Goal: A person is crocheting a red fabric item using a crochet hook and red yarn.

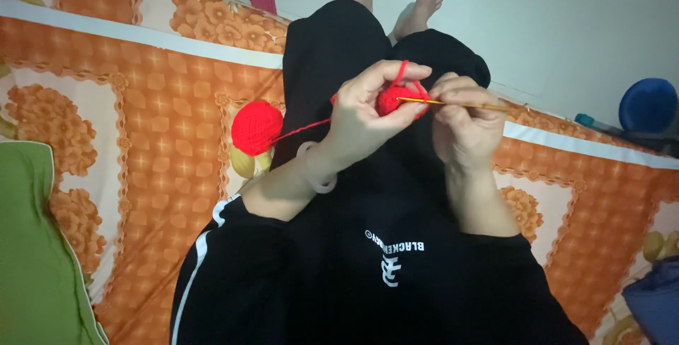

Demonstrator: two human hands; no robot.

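Above the lap, both hands meet close together over the black trousers. Left hand (364,108) is raised with wrist bent, fingers curled around a small red crochet piece (391,99), red yarn looped over the forefinger. Right hand (463,122) is closed in a loose fist on a thin crochet hook (453,103), whose tip enters the piece. Yarn trails left to a red yarn ball (256,127) lying on the orange flowered bed (141,125).

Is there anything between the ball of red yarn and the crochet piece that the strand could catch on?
Nothing visible. The strand runs free from the yarn ball on the bedsheet, past the left hand, to the red crochet piece, where the right hand holds the hook.
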